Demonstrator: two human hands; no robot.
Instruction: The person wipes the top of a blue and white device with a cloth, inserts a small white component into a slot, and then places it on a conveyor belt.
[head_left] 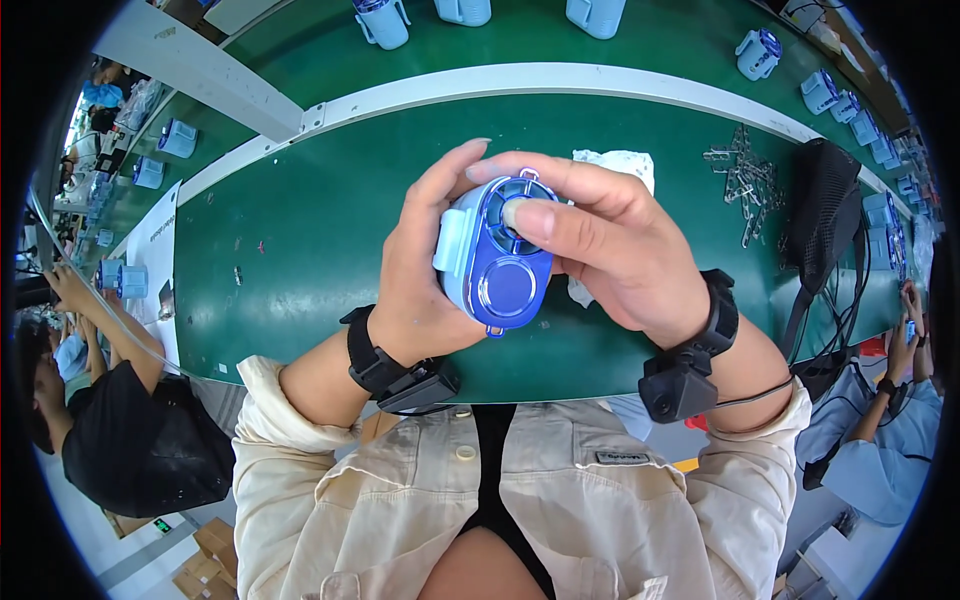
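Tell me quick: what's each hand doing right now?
Left hand: closed, holding the blue device from its left.
Right hand: closed on the same device, thumb on top.

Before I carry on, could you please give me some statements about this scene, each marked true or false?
1. The left hand holds the blue device. True.
2. The right thumb covers the disc nearest the body. False: the right hand has its thumb on the farther spoked ring.
3. Small metal pieces lie left of both hands. False: the metal pieces lie to the right.
4. The black bag is right of those pieces. True.
5. Both wrists are bare. False: each wears black straps.
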